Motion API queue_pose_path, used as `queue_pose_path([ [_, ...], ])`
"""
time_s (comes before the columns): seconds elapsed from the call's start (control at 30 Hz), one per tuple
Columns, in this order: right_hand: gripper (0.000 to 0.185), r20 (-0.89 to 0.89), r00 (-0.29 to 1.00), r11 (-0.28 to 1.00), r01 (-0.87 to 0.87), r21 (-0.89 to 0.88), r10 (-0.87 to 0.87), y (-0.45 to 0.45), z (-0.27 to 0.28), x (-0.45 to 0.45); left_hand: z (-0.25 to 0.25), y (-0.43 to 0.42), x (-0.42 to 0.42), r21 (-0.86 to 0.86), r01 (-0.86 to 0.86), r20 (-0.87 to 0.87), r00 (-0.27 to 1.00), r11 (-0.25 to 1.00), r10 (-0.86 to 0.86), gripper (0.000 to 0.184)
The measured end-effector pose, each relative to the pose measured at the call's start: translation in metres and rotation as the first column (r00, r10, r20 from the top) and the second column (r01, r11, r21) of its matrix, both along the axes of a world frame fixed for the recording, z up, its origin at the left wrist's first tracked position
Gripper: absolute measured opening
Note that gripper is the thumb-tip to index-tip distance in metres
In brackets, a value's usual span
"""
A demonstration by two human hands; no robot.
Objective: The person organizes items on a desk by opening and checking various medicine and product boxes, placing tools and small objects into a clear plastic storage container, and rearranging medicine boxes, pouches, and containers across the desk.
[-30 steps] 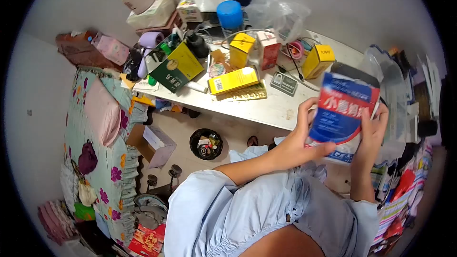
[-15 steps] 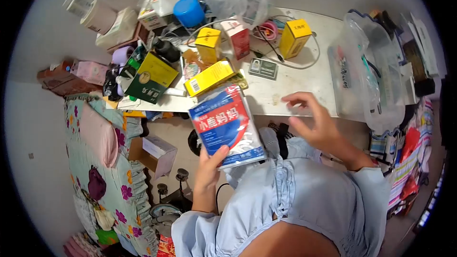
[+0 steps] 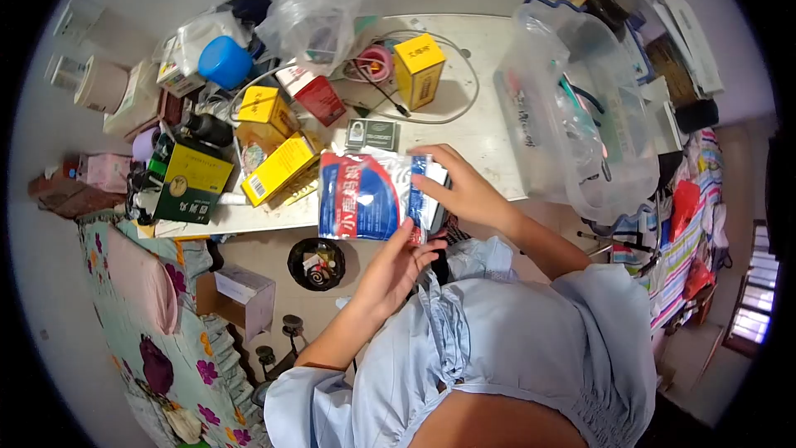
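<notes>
A blue, red and white plastic packet, with white pick shapes like dental floss picks printed or showing on it, is held over the table's front edge, its lettering turned sideways. My left hand grips its lower right edge, thumb on the front and the other fingers partly bent below. From the right, my right hand closes on the packet's right end, thumb in front. A pale, box-like edge shows behind that end; what it belongs to is hidden. Just beyond the packet lies a small grey-green box.
Yellow boxes, a red and white box, a dark green and yellow box and cables crowd the white table. A clear plastic bin stands at the right. Below are a black waste bin and an open carton.
The packet has turned so its lettering runs sideways. My right hand has come from the right, where it was free, onto the packet's end. The head view has shifted rightward.
</notes>
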State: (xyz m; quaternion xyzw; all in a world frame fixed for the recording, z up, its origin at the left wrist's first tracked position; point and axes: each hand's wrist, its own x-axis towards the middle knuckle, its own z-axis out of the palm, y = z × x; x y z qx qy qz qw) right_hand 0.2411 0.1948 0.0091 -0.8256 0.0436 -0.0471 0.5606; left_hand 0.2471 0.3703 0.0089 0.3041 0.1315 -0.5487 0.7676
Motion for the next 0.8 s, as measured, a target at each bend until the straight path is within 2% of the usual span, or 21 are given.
queue_pose_path([
  [0.03, 0.039, 0.106, 0.99, 0.99, 0.103, -0.095, -0.093, 0.005, 0.002, -0.003, -0.002, -0.003, 0.001, 0.006, -0.053, -0.057, 0.997, 0.999, 0.053, 0.031],
  [0.07, 0.04, 0.15, 0.983, 0.963, 0.142, -0.229, -0.109, 0.005, 0.011, -0.012, -0.003, -0.006, 0.001, 0.003, -0.04, -0.054, 0.998, 0.999, 0.041, 0.031],
  [0.1, 0.041, 0.193, 0.974, 0.916, 0.181, -0.359, -0.116, 0.005, 0.026, -0.02, -0.004, -0.01, 0.001, 0.021, -0.1, -0.094, 0.99, 0.995, 0.102, 0.027],
  [0.13, 0.042, 0.187, 0.982, 0.928, 0.053, -0.369, 0.018, -0.002, 0.044, -0.03, -0.005, -0.014, 0.0, 0.042, -0.158, -0.136, 0.977, 0.986, 0.163, 0.023],
  [0.17, 0.043, 0.176, 0.973, 0.924, -0.075, -0.376, 0.151, -0.012, 0.063, -0.044, -0.004, -0.017, 0.001, 0.039, -0.148, -0.14, 0.978, 0.988, 0.152, 0.023],
  [0.23, 0.036, 0.111, 0.978, 0.956, -0.143, -0.255, 0.176, -0.026, 0.102, -0.074, 0.0, -0.022, 0.006, 0.023, -0.141, -0.173, 0.975, 0.99, 0.143, 0.022],
  [0.3, 0.024, 0.245, 0.94, 0.951, -0.171, -0.259, 0.236, -0.056, 0.125, -0.105, 0.002, -0.026, 0.011, 0.019, -0.13, -0.192, 0.973, 0.991, 0.131, 0.025],
  [0.33, 0.02, 0.411, 0.912, 0.975, 0.107, -0.192, -0.019, -0.062, 0.119, -0.124, 0.005, -0.029, 0.013, 0.012, -0.105, -0.198, 0.974, 0.994, 0.105, 0.027],
  [0.37, 0.019, 0.548, 0.793, 0.927, 0.366, -0.081, -0.266, -0.067, 0.114, -0.143, 0.008, -0.03, 0.016, 0.006, -0.081, -0.203, 0.976, 0.997, 0.081, 0.028],
  [0.4, 0.021, 0.617, 0.661, 0.746, 0.643, -0.174, -0.426, -0.079, 0.114, -0.152, 0.008, -0.031, 0.017, 0.005, -0.069, -0.197, 0.978, 0.998, 0.068, 0.028],
  [0.43, 0.023, 0.697, 0.486, 0.479, 0.847, -0.229, -0.527, -0.093, 0.114, -0.161, 0.008, -0.031, 0.018, 0.008, -0.024, -0.158, 0.987, 1.0, 0.025, 0.032],
  [0.5, 0.036, 0.545, 0.33, 0.311, 0.941, -0.13, -0.771, -0.137, 0.087, -0.186, 0.006, -0.029, 0.02, 0.019, 0.023, -0.11, 0.994, 1.0, -0.021, 0.037],
  [0.53, 0.036, 0.544, 0.324, 0.308, 0.943, -0.123, -0.774, -0.16, 0.067, -0.204, 0.004, -0.027, 0.02, 0.033, 0.119, -0.061, 0.991, 0.992, -0.117, 0.042],
  [0.57, 0.045, 0.325, 0.399, 0.41, 0.911, -0.037, -0.857, -0.182, 0.046, -0.221, 0.003, -0.026, 0.021, 0.052, 0.212, -0.013, 0.977, 0.976, -0.212, 0.048],
  [0.6, 0.055, 0.093, 0.48, 0.487, 0.87, 0.073, -0.872, -0.192, 0.036, -0.229, 0.003, -0.026, 0.023, 0.127, 0.281, 0.08, 0.953, 0.951, -0.292, 0.057],
  [0.63, 0.055, 0.093, 0.479, 0.486, 0.87, 0.078, -0.873, -0.182, 0.044, -0.218, 0.001, -0.025, 0.025, 0.131, 0.281, 0.084, 0.952, 0.951, -0.293, 0.057],
  [0.7, 0.061, -0.253, 0.465, 0.447, 0.885, 0.129, -0.848, -0.157, 0.064, -0.193, -0.001, -0.024, 0.029, 0.091, 0.334, 0.05, 0.94, 0.938, -0.339, 0.061],
  [0.73, 0.062, -0.246, 0.525, 0.494, 0.851, 0.179, -0.815, -0.163, 0.054, -0.194, -0.001, -0.023, 0.027, 0.096, 0.343, 0.056, 0.935, 0.934, -0.349, 0.063],
  [0.77, 0.062, -0.244, 0.523, 0.488, 0.852, 0.19, -0.817, -0.164, 0.057, -0.191, -0.002, -0.021, 0.024, 0.103, 0.347, 0.065, 0.933, 0.932, -0.355, 0.063],
  [0.8, 0.062, -0.4, 0.486, 0.461, 0.872, 0.164, -0.777, -0.164, 0.064, -0.187, -0.003, -0.019, 0.02, 0.108, 0.361, 0.065, 0.927, 0.926, -0.369, 0.062],
])
